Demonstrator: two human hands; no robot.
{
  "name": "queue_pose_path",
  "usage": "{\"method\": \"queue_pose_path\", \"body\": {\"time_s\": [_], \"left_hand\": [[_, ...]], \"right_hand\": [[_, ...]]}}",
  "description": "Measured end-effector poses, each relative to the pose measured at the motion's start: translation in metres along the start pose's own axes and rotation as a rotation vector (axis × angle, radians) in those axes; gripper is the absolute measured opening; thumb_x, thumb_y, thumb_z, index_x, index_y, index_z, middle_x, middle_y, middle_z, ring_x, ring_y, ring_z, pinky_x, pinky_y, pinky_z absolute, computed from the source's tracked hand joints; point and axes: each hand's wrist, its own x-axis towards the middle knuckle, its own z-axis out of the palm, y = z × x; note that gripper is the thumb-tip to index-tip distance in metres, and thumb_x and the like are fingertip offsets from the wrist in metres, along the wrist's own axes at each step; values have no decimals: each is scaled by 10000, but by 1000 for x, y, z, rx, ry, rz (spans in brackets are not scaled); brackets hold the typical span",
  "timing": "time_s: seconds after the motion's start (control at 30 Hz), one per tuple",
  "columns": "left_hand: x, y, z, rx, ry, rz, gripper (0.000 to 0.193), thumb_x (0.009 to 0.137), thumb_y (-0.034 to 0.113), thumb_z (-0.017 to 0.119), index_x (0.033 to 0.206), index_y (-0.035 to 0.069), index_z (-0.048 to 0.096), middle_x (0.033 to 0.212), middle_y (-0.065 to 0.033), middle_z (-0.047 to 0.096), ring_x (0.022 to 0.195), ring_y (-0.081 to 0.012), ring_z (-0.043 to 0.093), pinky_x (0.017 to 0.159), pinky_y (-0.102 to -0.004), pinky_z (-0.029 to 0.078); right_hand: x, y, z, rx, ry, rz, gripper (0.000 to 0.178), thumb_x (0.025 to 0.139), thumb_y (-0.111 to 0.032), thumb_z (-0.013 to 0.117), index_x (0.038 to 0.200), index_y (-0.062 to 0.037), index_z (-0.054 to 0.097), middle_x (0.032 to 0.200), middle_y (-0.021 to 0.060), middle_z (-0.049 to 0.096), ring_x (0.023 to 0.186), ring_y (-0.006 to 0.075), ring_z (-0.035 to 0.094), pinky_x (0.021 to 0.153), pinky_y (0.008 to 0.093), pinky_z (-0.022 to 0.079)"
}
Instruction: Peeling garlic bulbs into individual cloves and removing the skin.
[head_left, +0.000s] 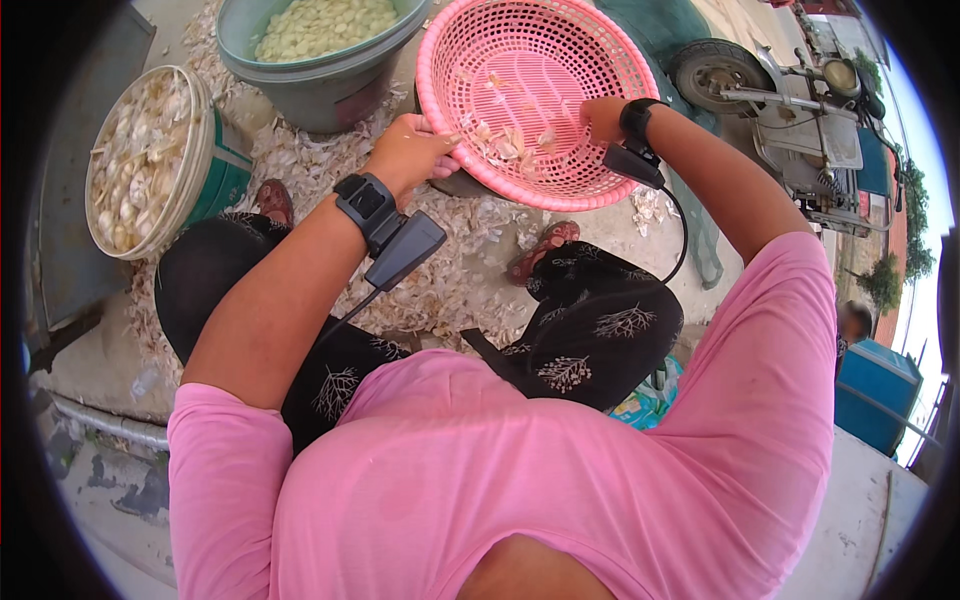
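Note:
A pink plastic basket [436, 95] with a lattice wall stands in front of me, tilted so its inside faces me. Scraps of garlic skin [505, 145] lie on its bottom and lower wall. My left hand [410, 155] is closed on the near left part of the rim, thumb along the top and fingers underneath. Inside the right part of the basket, my right hand [604, 120] is curled against the wall; its fingertips are hidden, so I cannot make out what they hold.
Left of the basket is a grey-green tub [330, 90] with peeled garlic cloves [325, 28] in liquid. A green bucket [232, 160] of unpeeled garlic [145, 150] stands far left. Garlic skins [420, 260] litter the ground around my feet. A parked motorcycle [800, 120] is at right.

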Motion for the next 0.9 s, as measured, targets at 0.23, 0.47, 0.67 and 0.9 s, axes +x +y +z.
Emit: {"method": "queue_pose_path", "body": {"time_s": [0.23, 0.47, 0.67, 0.9], "left_hand": [[1, 0, 0, 21, -13, 4, 235, 791, 110, 610, 938, -25, 486, 777, -98, 601, 604, -134, 583, 537, -226, 488], [-1, 2, -1, 26, -25, -30, 228, 805, 143, 608, 952, 21, 484, 802, -67, 600, 661, -117, 575, 627, -239, 482], [-4, 5, 2, 1, -3, 1, 225, 791, 98, 607, 922, -24, 471, 779, -100, 594, 596, -135, 580, 527, -230, 487], [-3, 2, 1, -2, 2, 1, 240, 786, 89, 612, 934, -21, 458, 765, -94, 589, 588, -135, 579, 520, -233, 486]], "right_hand": [[5, -31, 12, 222, -81, -311, 317, 642, -93, 625, 941, -9, 565, 758, 127, 629, 711, 220, 624, 574, 340, 493], [11, -28, -3, 113, 11, 26, 319, 722, -116, 599, 959, 73, 502, 864, 211, 611, 741, 271, 626, 561, 339, 485], [9, -64, 8, 466, -13, -457, 393, 718, -84, 618, 1058, 8, 446, 906, 171, 573, 828, 229, 605, 619, 324, 505], [22, -40, -36, 601, 270, 127, 361, 729, -39, 546, 1048, 63, 411, 965, 263, 565, 944, 329, 570, 750, 404, 477]]}}
